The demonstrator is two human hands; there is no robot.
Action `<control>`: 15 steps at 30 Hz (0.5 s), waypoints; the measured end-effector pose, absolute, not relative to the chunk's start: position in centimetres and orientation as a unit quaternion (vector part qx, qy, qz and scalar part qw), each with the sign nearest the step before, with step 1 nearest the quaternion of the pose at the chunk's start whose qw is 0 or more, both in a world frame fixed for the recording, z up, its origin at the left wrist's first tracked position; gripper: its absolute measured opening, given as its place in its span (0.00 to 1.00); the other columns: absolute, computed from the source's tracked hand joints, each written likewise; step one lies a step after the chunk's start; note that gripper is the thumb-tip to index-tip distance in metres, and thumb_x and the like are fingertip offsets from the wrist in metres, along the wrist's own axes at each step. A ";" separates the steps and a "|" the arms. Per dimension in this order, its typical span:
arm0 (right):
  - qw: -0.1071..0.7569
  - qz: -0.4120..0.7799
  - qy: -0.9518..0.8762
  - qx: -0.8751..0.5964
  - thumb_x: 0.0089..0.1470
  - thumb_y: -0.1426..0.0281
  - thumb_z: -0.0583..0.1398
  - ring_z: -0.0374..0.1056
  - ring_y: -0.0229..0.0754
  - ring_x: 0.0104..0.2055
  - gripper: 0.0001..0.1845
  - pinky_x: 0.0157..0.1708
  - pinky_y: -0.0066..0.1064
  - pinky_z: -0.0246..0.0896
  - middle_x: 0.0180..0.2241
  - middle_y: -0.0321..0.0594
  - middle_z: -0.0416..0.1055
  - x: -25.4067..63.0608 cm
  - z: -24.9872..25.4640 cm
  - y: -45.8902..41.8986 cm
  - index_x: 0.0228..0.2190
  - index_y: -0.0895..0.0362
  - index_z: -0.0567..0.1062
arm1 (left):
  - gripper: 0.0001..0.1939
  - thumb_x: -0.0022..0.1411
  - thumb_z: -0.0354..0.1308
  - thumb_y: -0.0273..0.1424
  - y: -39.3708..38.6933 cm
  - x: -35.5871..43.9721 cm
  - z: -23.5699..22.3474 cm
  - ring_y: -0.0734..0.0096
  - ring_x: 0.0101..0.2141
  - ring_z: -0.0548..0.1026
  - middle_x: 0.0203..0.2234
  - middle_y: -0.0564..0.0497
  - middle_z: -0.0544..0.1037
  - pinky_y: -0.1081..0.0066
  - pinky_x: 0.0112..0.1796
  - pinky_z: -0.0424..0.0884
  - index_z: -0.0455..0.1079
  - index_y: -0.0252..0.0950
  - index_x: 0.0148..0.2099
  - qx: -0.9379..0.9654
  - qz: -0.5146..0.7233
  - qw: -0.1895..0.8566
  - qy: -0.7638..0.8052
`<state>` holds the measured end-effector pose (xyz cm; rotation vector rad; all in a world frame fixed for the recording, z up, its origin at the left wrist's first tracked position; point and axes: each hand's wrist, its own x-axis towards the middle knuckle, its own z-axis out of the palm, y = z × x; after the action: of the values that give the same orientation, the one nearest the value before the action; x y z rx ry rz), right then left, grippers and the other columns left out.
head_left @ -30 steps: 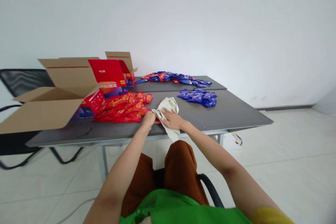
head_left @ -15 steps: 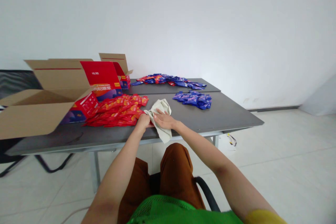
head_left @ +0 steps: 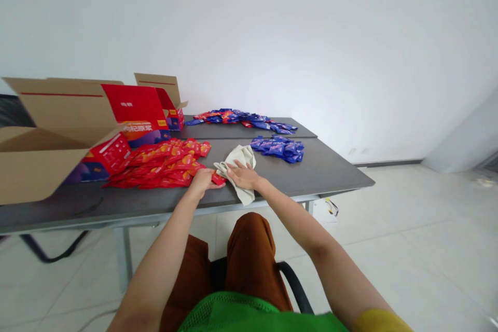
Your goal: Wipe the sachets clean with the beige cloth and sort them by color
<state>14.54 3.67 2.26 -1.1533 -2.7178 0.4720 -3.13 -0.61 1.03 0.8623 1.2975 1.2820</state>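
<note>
While the right hand [head_left: 244, 177] lies spread on one cloth [head_left: 246, 196], the left hand [head_left: 201, 181] pinches one red packet [head_left: 218, 179] at the cloth's edge, just below the frame's centre; its handling looks unfinished. A red pile [head_left: 161, 163] at left, a blue pile [head_left: 278, 148] right of centre and a mixed pile [head_left: 233, 116] above lie on the worktop [head_left: 330, 174], too overlapped to count; which are finished, I cannot tell.

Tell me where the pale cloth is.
In the head view, the pale cloth lies under the right hand at the near edge of the table, right of the red pile and nearer than the blue pile.
</note>
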 end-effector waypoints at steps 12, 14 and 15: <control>0.102 0.119 -0.918 -0.365 0.66 0.51 0.33 0.36 0.48 0.70 0.34 0.66 0.53 0.32 0.67 0.32 0.48 15.6 1.7 2.9 0.67 0.48 0.49 | 0.09 0.49 0.53 0.22 0.0 -2.9 -0.9 0.64 0.26 0.78 0.24 0.46 0.79 0.67 0.31 0.77 0.74 0.32 0.32 0.400 0.558 0.470 0.555; 0.098 0.084 -0.909 -0.395 0.64 0.48 0.36 0.36 0.52 0.70 0.35 0.65 0.57 0.31 0.67 0.33 0.48 15.7 1.6 3.5 0.67 0.48 0.50 | 0.09 0.50 0.54 0.23 0.2 -2.7 -1.1 0.64 0.26 0.78 0.23 0.46 0.79 0.68 0.30 0.76 0.74 0.32 0.32 0.386 0.561 0.458 0.571; 0.095 0.075 -0.909 -0.398 0.64 0.47 0.38 0.36 0.53 0.70 0.36 0.64 0.58 0.31 0.67 0.34 0.48 15.6 1.6 3.6 0.67 0.48 0.50 | 0.09 0.50 0.54 0.23 0.3 -2.7 -1.1 0.63 0.26 0.78 0.22 0.46 0.79 0.68 0.30 0.76 0.75 0.32 0.33 0.382 0.560 0.459 0.575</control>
<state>15.58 3.63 1.60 -1.1808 -2.6957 0.2215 -2.66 0.32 -1.10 0.9397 1.4157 1.3786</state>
